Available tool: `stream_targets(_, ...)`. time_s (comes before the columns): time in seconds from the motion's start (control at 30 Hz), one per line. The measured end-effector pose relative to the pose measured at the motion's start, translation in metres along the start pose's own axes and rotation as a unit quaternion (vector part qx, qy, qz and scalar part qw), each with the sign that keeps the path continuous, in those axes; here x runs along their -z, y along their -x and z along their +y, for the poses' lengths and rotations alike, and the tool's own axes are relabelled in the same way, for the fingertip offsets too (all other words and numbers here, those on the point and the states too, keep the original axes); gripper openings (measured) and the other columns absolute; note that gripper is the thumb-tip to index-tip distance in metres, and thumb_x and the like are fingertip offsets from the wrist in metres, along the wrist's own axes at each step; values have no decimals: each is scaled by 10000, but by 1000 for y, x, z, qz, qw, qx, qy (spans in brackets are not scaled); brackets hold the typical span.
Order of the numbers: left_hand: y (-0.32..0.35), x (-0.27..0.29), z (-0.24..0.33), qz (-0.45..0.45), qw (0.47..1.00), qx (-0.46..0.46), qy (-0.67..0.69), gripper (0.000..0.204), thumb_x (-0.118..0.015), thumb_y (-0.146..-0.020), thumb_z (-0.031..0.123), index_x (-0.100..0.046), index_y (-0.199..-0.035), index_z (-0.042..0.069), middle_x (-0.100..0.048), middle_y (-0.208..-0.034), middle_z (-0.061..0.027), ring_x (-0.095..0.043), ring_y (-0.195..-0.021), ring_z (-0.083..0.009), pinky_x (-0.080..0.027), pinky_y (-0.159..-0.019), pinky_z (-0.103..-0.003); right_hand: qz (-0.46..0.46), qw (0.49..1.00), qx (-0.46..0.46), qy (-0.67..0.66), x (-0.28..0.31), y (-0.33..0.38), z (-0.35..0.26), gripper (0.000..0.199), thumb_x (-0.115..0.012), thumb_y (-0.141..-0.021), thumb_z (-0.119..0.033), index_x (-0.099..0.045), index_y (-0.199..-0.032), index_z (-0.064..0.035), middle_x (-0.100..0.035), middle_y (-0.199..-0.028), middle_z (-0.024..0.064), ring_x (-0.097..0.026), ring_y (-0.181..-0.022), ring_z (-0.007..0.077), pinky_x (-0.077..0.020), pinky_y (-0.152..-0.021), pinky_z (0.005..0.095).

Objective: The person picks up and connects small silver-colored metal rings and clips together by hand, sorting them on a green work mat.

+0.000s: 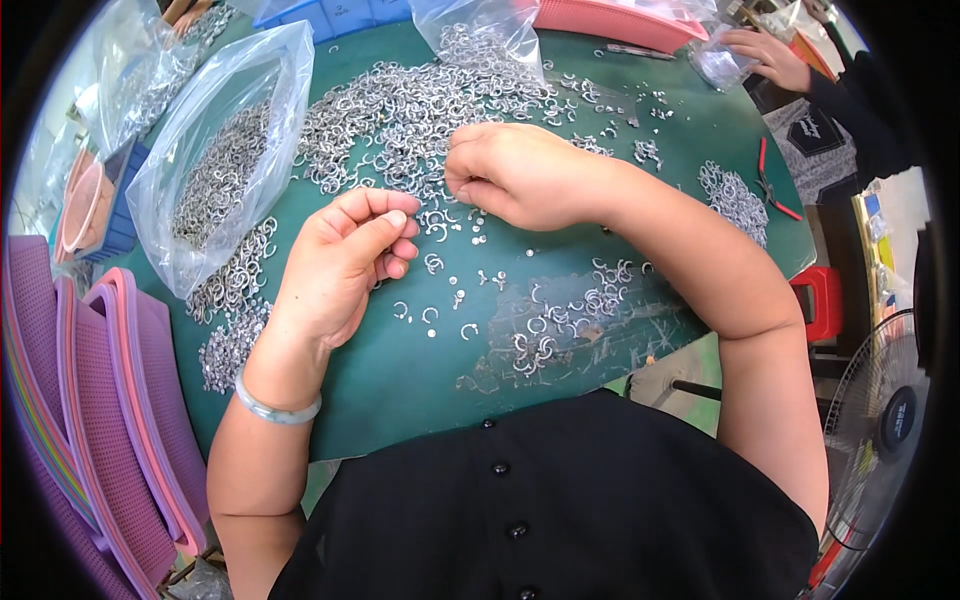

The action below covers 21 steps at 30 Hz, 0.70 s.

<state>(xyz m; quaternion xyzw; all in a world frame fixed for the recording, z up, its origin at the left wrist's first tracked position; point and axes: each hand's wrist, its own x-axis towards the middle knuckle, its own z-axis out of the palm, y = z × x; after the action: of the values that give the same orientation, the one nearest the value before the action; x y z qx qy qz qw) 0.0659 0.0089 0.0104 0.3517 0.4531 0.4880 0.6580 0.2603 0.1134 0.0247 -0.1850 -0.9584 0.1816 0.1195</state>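
Note:
My left hand hovers above the green table, thumb pressed against the curled forefinger. What it pinches, if anything, is too small to tell. A pale bangle circles that wrist. To its right, my right hand bends down over the near edge of a heap of silvery C-shaped metal rings, fingers closed together; their tips are partly hidden. Small round metal pieces lie just below this hand. Loose rings are scattered nearer my body, and a pile of small metal pieces lies by my left forearm.
A clear plastic bag of rings stands at left. Purple baskets are stacked beside the table. Red-handled pliers and another pile of metal parts lie at right. A co-worker's hand holds a small bag. A fan stands lower right.

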Motion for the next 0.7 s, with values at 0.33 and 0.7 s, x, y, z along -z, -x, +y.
stream_targets(0.33,2,-3,-2,-10,1000,8,-27,149,-578,-864,75,-584,-993,0,-595,-815,-32,-547,-670,-70,-444,-581,-183,-12,999,7,-52,9,2,-19,79,-559,-791,-79,-553,-827,-9,-548,-822,121,-549,-808,303,-447,-704,378)
stream_targets(0.7,4,-4,-5,-23,999,-14,-37,85,-592,-858,74,-592,-923,21,-586,-781,-15,-528,-642,-61,-425,-557,-184,21,992,16,-124,4,1,-24,96,-575,-801,-87,-568,-847,-2,-557,-819,110,-557,-763,255,-454,-669,340)
